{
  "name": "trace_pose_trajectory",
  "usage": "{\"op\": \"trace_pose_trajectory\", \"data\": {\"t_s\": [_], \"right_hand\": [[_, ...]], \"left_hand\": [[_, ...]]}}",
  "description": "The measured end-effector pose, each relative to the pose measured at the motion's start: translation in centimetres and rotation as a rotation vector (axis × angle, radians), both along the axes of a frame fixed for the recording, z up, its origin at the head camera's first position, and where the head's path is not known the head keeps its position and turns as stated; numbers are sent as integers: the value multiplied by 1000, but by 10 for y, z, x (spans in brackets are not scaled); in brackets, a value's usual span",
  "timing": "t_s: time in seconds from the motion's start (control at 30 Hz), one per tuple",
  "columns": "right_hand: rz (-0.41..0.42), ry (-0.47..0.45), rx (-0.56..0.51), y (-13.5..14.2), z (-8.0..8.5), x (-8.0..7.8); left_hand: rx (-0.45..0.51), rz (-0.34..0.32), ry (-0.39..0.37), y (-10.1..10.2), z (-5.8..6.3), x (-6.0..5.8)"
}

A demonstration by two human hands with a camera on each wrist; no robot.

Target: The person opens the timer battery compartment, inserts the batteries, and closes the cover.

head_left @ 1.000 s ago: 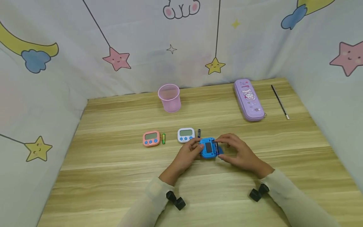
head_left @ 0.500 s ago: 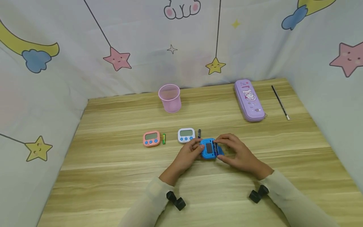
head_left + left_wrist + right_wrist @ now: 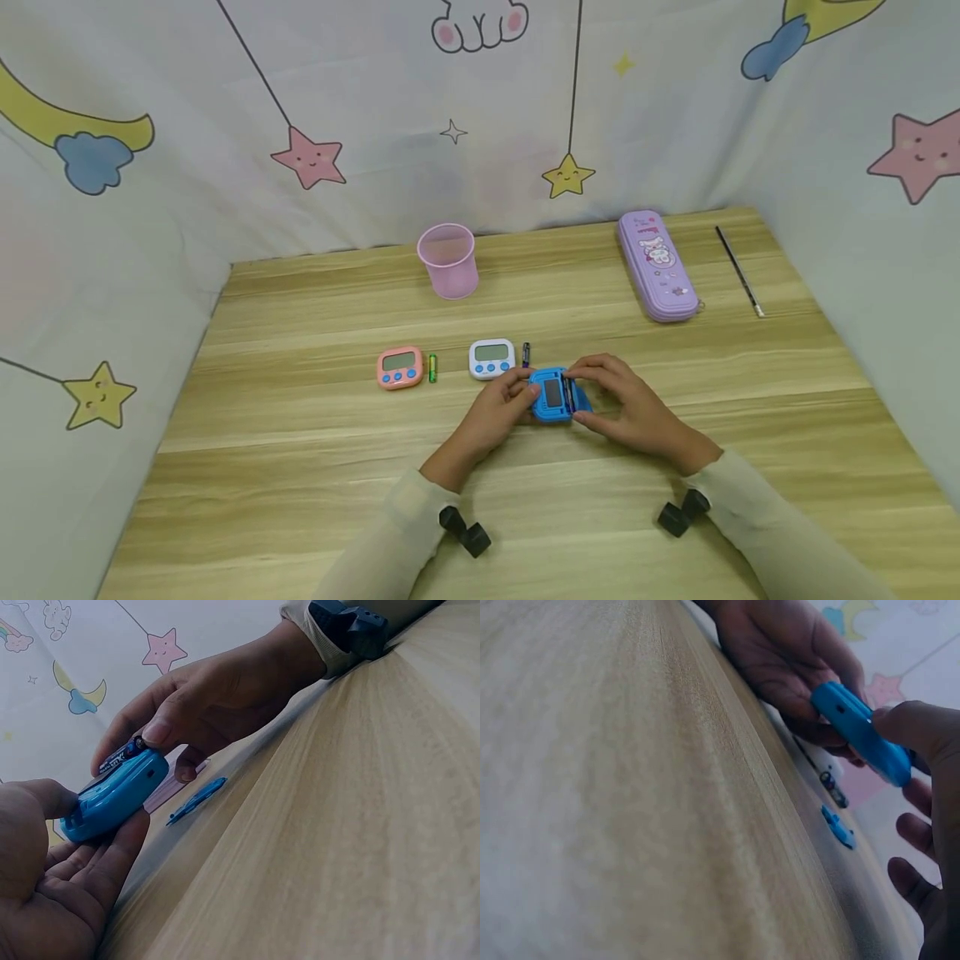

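- Right fingers (image 3: 597, 372) pinch a battery (image 3: 122, 755); left fingers (image 3: 522, 402) grip the blue timer (image 3: 552, 394), back up, above the bench (image 3: 570, 525).
- Apparently battery fitting — the next move calls for an even press inward.
- White timer (image 3: 491, 359) sits just beside the left fingers; the bench's right edge is well apart.

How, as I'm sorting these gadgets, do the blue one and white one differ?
The blue gadget is in the left hand; the white gadget lies on the table. The blue gadget shows its back; the white gadget shows its screen and buttons. The right hand grips a battery at the blue gadget's edge, while another battery lies beside the white gadget. Both have rounded corners.
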State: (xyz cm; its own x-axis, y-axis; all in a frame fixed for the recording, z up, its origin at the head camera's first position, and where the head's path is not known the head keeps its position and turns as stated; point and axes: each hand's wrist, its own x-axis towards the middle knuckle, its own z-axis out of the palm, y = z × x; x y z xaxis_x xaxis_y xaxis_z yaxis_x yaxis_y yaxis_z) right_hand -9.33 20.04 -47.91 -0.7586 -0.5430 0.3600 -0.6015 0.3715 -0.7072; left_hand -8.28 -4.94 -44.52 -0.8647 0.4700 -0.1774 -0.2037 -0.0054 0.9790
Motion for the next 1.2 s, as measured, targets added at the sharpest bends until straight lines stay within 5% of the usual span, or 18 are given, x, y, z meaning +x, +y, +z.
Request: {"op": "trace_pose_trajectory", "data": {"t_s": [0.27,1.2], "right_hand": [[3,6,6,0,-2,-1],[-3,-49,17,0,2,1]], "left_hand": [[23,0,-6,0,-29,-8],[-15,1,7,0,-30,-7]]}}
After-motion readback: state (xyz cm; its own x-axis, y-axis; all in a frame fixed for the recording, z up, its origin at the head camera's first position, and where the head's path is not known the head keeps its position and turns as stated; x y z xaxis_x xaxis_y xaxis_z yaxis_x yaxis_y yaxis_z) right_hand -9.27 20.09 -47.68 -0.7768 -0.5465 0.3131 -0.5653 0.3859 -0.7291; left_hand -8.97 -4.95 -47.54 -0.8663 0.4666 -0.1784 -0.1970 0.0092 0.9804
